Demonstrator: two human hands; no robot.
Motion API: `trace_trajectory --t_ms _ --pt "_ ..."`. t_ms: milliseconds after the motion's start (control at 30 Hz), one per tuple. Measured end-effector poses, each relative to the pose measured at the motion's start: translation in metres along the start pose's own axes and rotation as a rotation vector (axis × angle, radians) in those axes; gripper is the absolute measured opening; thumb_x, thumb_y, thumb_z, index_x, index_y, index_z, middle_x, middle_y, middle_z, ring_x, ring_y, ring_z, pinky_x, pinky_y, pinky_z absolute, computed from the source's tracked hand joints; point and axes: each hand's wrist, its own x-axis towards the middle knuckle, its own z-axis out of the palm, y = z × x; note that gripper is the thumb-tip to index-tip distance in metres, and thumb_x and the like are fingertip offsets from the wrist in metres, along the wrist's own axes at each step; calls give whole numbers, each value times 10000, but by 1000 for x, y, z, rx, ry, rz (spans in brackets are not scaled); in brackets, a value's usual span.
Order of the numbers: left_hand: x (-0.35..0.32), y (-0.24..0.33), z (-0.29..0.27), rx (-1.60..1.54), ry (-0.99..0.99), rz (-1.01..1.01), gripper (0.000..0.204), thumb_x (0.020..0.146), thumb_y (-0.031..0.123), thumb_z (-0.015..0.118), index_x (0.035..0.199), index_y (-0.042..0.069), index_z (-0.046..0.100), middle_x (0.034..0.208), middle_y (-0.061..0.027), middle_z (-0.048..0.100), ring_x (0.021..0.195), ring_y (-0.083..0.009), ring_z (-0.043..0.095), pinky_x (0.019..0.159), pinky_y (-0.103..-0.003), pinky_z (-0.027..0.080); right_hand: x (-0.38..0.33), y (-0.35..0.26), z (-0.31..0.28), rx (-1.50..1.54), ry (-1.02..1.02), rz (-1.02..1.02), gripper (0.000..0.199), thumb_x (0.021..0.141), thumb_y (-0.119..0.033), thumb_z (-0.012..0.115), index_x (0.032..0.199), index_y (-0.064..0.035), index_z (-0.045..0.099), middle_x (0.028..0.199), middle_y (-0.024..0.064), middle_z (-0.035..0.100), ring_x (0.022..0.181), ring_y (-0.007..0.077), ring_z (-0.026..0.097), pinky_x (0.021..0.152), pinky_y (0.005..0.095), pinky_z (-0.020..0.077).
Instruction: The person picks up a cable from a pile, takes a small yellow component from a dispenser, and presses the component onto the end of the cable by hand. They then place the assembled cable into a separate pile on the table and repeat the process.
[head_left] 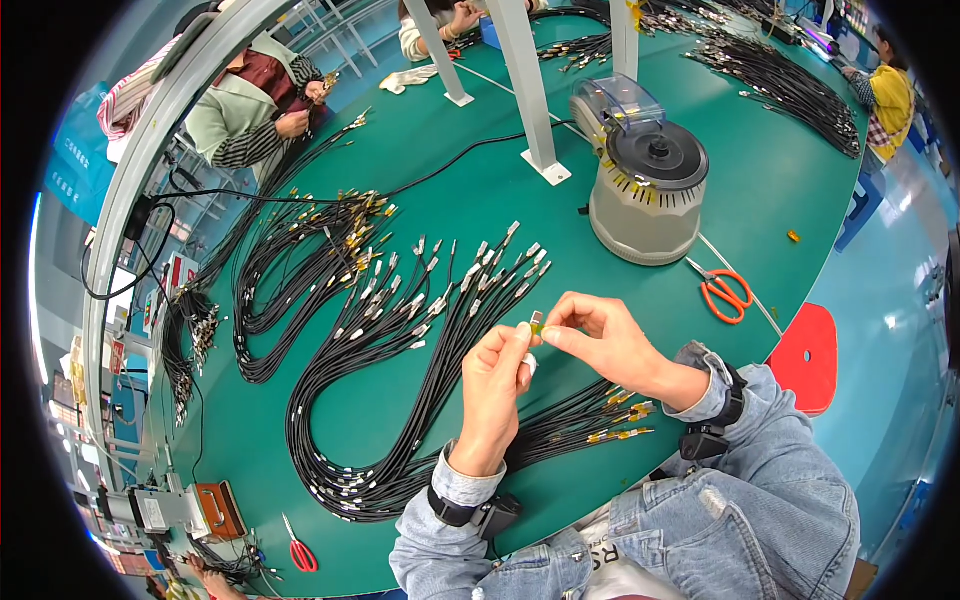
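Head view: left hand (490, 388) and right hand (608, 346) both pinch a small yellow-taped connector (537, 320) above the green tabletop (460, 200).

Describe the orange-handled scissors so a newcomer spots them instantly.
On the green table, find the round tape dispenser. Just below it and right in the view lie the orange-handled scissors; unlike the red-handled scissors at lower left, their loops are orange.
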Motion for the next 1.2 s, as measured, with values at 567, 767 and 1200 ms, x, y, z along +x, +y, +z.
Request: trace_trajectory --t_ms 567,767,1200 --pt "-2 -9 0 45 26 86 188 929 206 518 964 38 595 597 65 444 481 -6 312 429 -172 200 -7 -1 7 195 -16 -128 101 846 -76 602 807 17 589 810 14 539 764 85 488 695 245 400" --pt "-2 -9 2 0 35 84 190 933 211 510 953 40 592 595 66 436 480 -5 304 426 -172 195 -9 -4 11 166 -6 -169 78 844 -54 593 809 15 588 799 24 532 754 95 486 683 250 394" --pt "-3 -7 2 -5 27 72 180 936 201 500 936 43 586 598 58 443 464 -3 287 416 -174 178 -3 3 6 49 40 -131 69 831 -42 606 811 20 581 799 29 525 753 101 476 683 251 388"
